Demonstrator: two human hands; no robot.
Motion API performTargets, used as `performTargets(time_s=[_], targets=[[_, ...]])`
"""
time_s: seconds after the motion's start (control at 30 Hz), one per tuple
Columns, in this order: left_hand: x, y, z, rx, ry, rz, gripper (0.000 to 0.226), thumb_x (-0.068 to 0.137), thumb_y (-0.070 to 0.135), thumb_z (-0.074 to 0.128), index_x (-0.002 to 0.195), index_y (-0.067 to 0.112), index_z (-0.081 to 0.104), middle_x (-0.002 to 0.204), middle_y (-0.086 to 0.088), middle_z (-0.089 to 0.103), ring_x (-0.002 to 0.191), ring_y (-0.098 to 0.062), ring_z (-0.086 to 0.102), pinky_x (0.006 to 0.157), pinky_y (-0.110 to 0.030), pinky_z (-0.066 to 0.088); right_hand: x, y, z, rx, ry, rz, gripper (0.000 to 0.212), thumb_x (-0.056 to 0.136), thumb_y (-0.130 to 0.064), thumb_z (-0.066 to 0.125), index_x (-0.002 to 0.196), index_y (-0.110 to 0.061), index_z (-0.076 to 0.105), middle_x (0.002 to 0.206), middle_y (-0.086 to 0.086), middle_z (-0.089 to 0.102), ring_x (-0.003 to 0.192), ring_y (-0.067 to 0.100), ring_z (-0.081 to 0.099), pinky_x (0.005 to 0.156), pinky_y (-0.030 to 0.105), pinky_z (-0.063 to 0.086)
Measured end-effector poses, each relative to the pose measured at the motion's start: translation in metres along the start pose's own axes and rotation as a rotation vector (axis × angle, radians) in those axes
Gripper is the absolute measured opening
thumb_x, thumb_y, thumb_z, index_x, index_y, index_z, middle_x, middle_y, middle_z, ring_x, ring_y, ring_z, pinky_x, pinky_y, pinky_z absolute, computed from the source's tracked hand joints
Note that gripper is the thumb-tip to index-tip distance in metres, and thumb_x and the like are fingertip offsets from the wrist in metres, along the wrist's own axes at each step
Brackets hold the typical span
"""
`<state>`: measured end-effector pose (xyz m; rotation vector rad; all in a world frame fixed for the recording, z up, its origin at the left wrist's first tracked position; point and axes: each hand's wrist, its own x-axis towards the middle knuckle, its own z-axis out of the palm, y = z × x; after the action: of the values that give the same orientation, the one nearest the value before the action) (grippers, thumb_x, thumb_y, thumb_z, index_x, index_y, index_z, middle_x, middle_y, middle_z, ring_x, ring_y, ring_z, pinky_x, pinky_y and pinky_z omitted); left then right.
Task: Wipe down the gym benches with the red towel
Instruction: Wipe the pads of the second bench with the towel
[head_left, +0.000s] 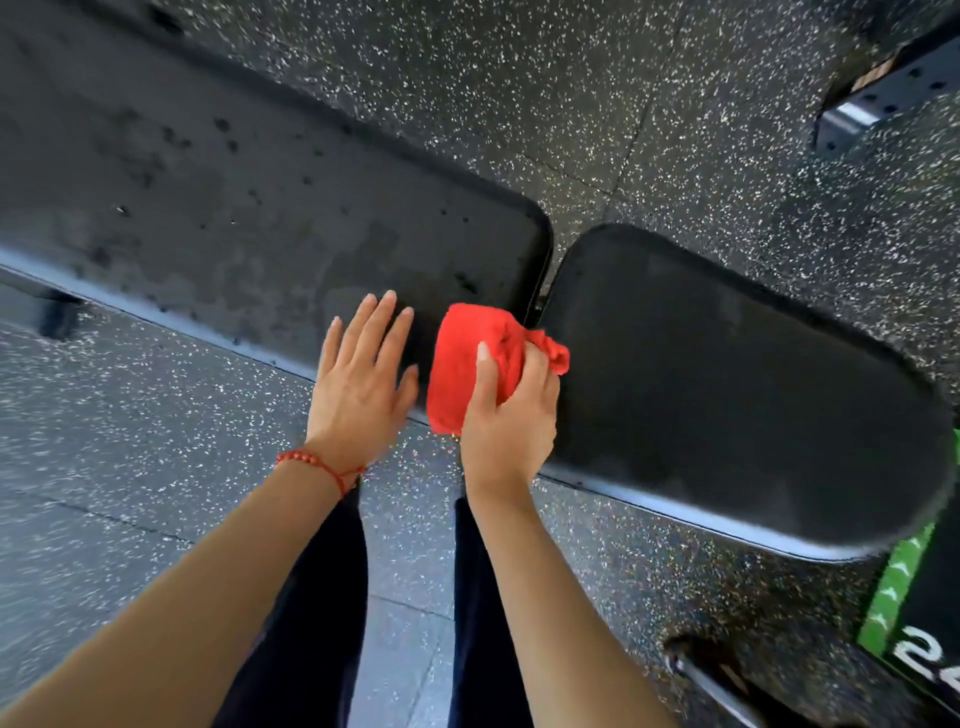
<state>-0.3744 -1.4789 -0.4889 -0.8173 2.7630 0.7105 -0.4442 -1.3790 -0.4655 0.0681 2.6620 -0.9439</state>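
Speckled black rubber flooring (649, 93) fills the background, white flecks throughout. Black padded bench runs across the view in two sections: long back pad (234, 208) from about nine o'clock toward centre, shorter seat pad (727, 395) toward three to four o'clock, a narrow gap between them just above centre. Back pad shows dark droplet spots and dull smeared patches; seat pad looks more even and matte. Left hand (363, 374) lies flat on the near edge of the back pad, fingers straight and slightly spread, pointing toward twelve o'clock, holding nothing; a red beaded bracelet (317, 462) sits on that wrist. Right hand (511, 410), just beside the left at its three o'clock side, grips the bunched red towel (467, 358), thumb laid up over the cloth, the other fingers curled round its far side. Towel sits at the gap between the pads, pressed on the near corner of the back pad with a loose end reaching onto the seat pad. Dark trouser legs (322, 597) stand at six o'clock. Green-edged black object (893, 592) with white markings at five o'clock; perforated metal frame piece (883, 98) at one o'clock.
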Motion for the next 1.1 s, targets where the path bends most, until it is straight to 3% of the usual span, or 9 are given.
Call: performTargets(time_s=[0.1,0.23,0.3,0.4,0.7,0.93,1.1], targets=[[0.011,-0.027,-0.01,0.036,-0.015,0.041,0.057,0.088,0.029,0.033,0.134,-0.001,0.045,0.144,-0.019,0.038,0.134,-0.035,0.033,0.107,-0.054,0.026,0.0,-0.007,0.026,-0.013,0.041,0.145,0.042,0.088,-0.047,0.048,0.123,-0.024,0.045,0.129,0.007,0.045,0.101,0.033,0.054,0.073,0.039,0.043],[0.022,-0.057,-0.022,0.069,-0.042,0.142,0.055,0.089,0.029,0.032,0.133,-0.001,0.045,0.142,-0.019,0.04,0.133,-0.035,0.035,0.106,-0.054,0.027,-0.002,-0.013,0.041,-0.03,0.16,0.208,0.053,0.078,-0.058,0.052,0.12,-0.027,0.044,0.123,0.006,0.047,0.1,0.035,0.055,0.075,0.043,0.045],[0.025,-0.068,-0.022,0.094,-0.058,0.194,0.054,0.09,0.028,0.032,0.133,-0.001,0.046,0.142,-0.019,0.041,0.132,-0.035,0.036,0.106,-0.054,0.029,-0.001,-0.015,0.045,-0.057,0.202,0.222,0.059,0.074,-0.064,0.052,0.119,-0.026,0.046,0.122,0.006,0.049,0.097,0.035,0.057,0.074,0.044,0.046],[0.028,-0.079,-0.019,0.107,-0.073,0.232,0.053,0.09,0.028,0.033,0.132,-0.001,0.046,0.141,-0.019,0.041,0.132,-0.035,0.036,0.106,-0.055,0.029,0.009,-0.018,0.05,-0.088,0.284,0.26,0.052,0.076,-0.059,0.057,0.114,-0.023,0.054,0.124,0.004,0.052,0.092,0.035,0.06,0.07,0.041,0.045],[0.027,-0.086,-0.007,0.118,-0.036,0.246,0.052,0.091,0.029,0.034,0.135,0.001,0.044,0.144,-0.018,0.037,0.134,-0.032,0.032,0.109,-0.052,0.024,0.043,-0.031,0.061,-0.154,0.37,0.187,0.043,0.082,-0.052,0.058,0.105,-0.016,0.062,0.113,0.007,0.06,0.076,0.037,0.062,0.058,0.032,0.03],[0.028,-0.088,-0.006,0.126,-0.024,0.254,0.053,0.091,0.029,0.034,0.136,0.001,0.041,0.145,-0.017,0.036,0.135,-0.031,0.03,0.11,-0.051,0.023,0.093,-0.05,0.066,-0.184,0.312,0.05,0.046,0.084,-0.055,0.052,0.11,-0.019,0.06,0.122,0.005,0.055,0.083,0.035,0.061,0.06,0.031,0.03],[0.027,-0.089,-0.007,0.116,-0.018,0.256,0.053,0.091,0.028,0.034,0.136,0.0,0.042,0.145,-0.017,0.037,0.134,-0.031,0.032,0.11,-0.05,0.023,0.055,-0.035,0.066,-0.19,0.29,0.031,0.041,0.083,-0.048,0.059,0.105,-0.013,0.062,0.117,0.011,0.059,0.076,0.037,0.063,0.055,0.032,0.037]])
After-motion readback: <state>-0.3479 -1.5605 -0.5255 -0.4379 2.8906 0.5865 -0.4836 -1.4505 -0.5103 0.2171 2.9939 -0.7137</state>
